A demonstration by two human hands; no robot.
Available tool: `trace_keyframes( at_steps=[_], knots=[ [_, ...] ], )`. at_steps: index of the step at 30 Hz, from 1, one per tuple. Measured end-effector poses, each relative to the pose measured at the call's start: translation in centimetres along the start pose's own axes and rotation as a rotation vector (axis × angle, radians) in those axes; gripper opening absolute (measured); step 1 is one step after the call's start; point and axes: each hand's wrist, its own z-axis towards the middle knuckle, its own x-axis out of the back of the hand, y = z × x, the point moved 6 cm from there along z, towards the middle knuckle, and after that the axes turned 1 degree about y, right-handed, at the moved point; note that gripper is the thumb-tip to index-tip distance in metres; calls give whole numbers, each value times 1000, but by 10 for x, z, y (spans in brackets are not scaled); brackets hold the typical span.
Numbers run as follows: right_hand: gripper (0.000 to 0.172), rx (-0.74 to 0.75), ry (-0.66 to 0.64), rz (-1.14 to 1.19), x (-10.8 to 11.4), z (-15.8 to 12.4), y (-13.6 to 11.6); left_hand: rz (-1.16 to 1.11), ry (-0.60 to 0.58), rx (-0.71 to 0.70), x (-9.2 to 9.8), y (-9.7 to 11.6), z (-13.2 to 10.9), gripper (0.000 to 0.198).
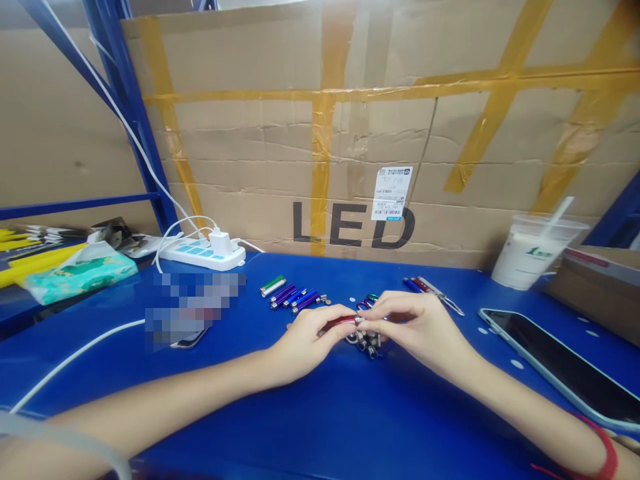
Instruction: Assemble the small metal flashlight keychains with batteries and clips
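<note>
Blurred cable (60, 431) btm L, before L arm (175, 400). L hand (307, 340) grips red tube (345, 322), R hand (425, 327) pinches its silver end, ctr, above blue table (320, 420). Metal clips (370, 347) just under; more tubes (295, 298) behind; phone (560, 363) far R.

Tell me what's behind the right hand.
Past the right hand, silver metal fittings and coloured loops show on the blue table. Its fingers hide what lies between those, so the full count can't be seen.
</note>
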Motion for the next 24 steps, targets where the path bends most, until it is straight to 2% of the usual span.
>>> trace_keyframes(
  at_steps=[5, 9, 11, 14, 19, 21, 24],
  knots=[
    [24, 95, -39, -89, 1, 0, -6, 52, 7, 58, 2, -1, -2, 25],
    [18, 182, -41, -192, 2, 0, -17, 100, -14, 52, 2, 0, -4, 26],
    [20, 174, -49, -212, 1, 0, -19, 123, -19, 33, 0, 0, -5, 25],
    [23, 16, -76, -184, -3, 0, -11, 201, -6, -10, -1, 1, -6, 26],
    [35, -358, -174, 59, -19, -8, 12, 330, 52, -122, -1, 4, -12, 26],
    [38, -414, -155, 138, -23, -11, 14, 389, 78, -166, 0, 7, -14, 28],
    [39, -409, -102, 184, -24, -15, 13, 556, 91, -239, 2, 12, -16, 32]
  ],
)
